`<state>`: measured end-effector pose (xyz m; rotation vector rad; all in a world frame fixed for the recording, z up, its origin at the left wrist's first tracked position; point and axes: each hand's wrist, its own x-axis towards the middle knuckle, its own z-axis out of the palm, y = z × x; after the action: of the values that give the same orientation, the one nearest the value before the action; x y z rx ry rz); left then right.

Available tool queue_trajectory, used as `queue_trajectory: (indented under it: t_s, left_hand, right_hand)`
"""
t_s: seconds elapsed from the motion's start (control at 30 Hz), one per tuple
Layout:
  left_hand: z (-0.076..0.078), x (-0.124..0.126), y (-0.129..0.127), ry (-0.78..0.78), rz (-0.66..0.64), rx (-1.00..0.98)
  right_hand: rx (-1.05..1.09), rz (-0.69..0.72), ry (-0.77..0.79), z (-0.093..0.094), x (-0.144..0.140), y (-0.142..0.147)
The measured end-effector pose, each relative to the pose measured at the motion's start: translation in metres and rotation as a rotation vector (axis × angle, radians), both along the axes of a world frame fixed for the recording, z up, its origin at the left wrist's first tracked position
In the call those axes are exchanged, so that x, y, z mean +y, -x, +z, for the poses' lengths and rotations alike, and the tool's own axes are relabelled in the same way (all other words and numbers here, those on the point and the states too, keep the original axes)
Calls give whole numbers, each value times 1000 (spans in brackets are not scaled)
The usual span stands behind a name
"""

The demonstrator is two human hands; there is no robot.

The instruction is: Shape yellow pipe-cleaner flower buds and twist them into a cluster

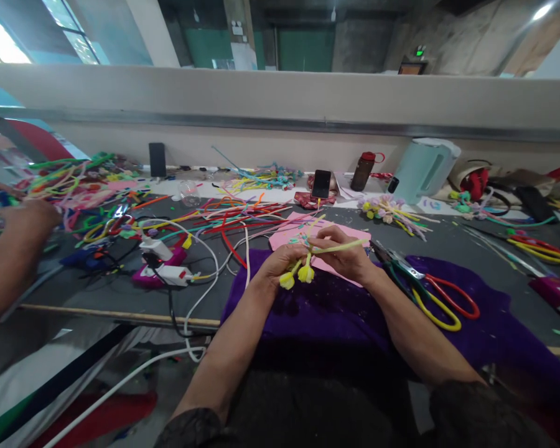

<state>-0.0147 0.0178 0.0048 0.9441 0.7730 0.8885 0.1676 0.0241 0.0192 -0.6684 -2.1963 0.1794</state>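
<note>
My left hand [284,258] grips a small bunch of yellow pipe-cleaner flowers [297,274], whose fuzzy heads hang below my fingers. My right hand [343,250] pinches a pale green pipe cleaner [350,246] that runs from the bunch out to the right. Both hands meet above a purple cloth [336,311] and a pink paper sheet [284,236] on the grey table.
Scissors with red and yellow handles [436,298] lie right of my hands. Loose coloured pipe cleaners [233,214], a power strip with chargers [165,267], a phone [321,184], a brown bottle [363,171] and a kettle [422,168] sit around. Another person's arm [14,249] works at far left.
</note>
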Motion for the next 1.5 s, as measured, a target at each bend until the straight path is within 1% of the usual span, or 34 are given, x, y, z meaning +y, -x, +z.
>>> queue_trajectory:
  t_s: [0.1, 0.2, 0.33, 0.43, 0.5, 0.67, 0.8, 0.87, 1.07, 1.2, 1.3, 1.37, 1.5]
  left_hand:
    - [-3, 1, 2, -45, -14, 3]
    - [-3, 1, 2, -24, -77, 37]
    - [-1, -1, 2, 10, -109, 86]
    - [-3, -1, 4, -15, -139, 111]
    - [-3, -2, 5, -47, -164, 132]
    - [1, -6, 5, -112, -215, 176]
    - [6, -9, 4, -153, -211, 205]
    - [8, -10, 2, -181, -200, 226]
    - [10, -15, -7, -297, -101, 271]
    - [9, -18, -11, -337, -47, 328]
    - [8, -19, -13, -376, -4, 386]
    - [5, -19, -15, -431, 30, 448]
    - [-3, -16, -20, -534, 115, 581]
  right_hand:
    - [-98, -53, -125, 1, -5, -1]
    - [-144, -5, -234, 1, -8, -4]
    - [-158, 4, -279, 3, -9, -9]
    - [-190, 9, -288, 6, -10, -10]
    - [-198, 26, -259, 9, -11, -9]
    - [-166, 107, -108, 16, -14, -8]
    - [-134, 152, -10, 17, -14, -9]
    - [-106, 156, 78, 16, -14, -10]
    - [-92, 122, 469, 16, -12, -15]
    - [-86, 93, 643, 18, -12, -16]
    - [-36, 69, 777, 16, -12, -14]
    - [1, 15, 839, 13, -12, -13]
    - [37, -106, 857, 8, -7, -9]
